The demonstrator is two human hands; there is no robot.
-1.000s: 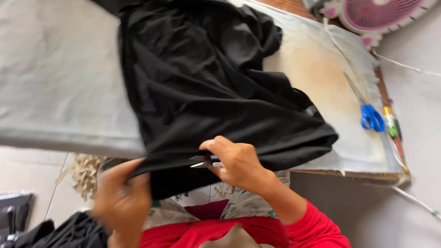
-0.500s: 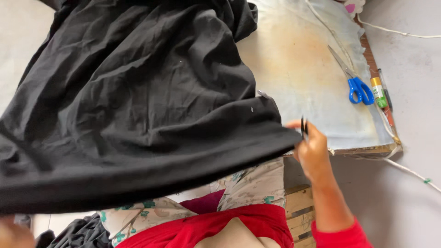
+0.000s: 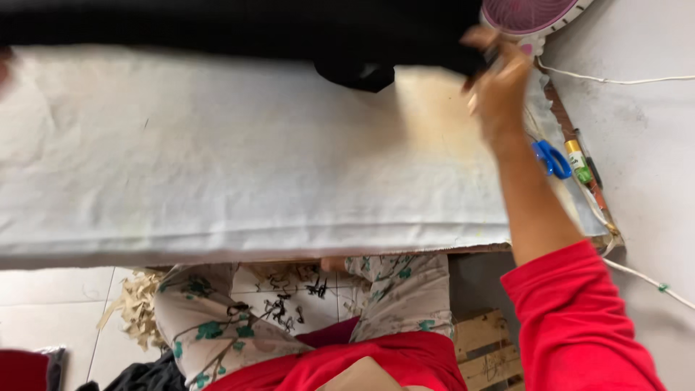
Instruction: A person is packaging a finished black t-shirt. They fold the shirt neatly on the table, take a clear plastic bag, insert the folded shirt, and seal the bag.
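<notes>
- Right hand (image 3: pixel 499 87): raised at the far right end of the table, fingers closed on the right edge of the black garment (image 3: pixel 239 29). The image is motion-blurred here; a small dark object appears to sit between the fingers, but its kind cannot be determined.
- Left hand: only a blurred reddish patch is visible at the far left edge of the view, level with the garment's left end. Its grip cannot be determined.
- Black garment: stretched across the top of the view, along the far side of the table. 1 fold (image 3: pixel 358 72) hangs down near its right end, over the table cover.
- Table cover (image 3: pixel 239 166): pale grey cloth over the work surface, with a yellowish stain below the right hand.
- Blue-handled scissors (image 3: pixel 552 159): lying on the right end of the table, just beside the right forearm.
- Yellow-and-green tube (image 3: pixel 577 163): just right of the scissors, at the table edge.
- Pink fan (image 3: pixel 532 14): at the top right, beyond the right hand.
- Wooden pallet (image 3: pixel 485 344): on the floor below the table's right end.
</notes>
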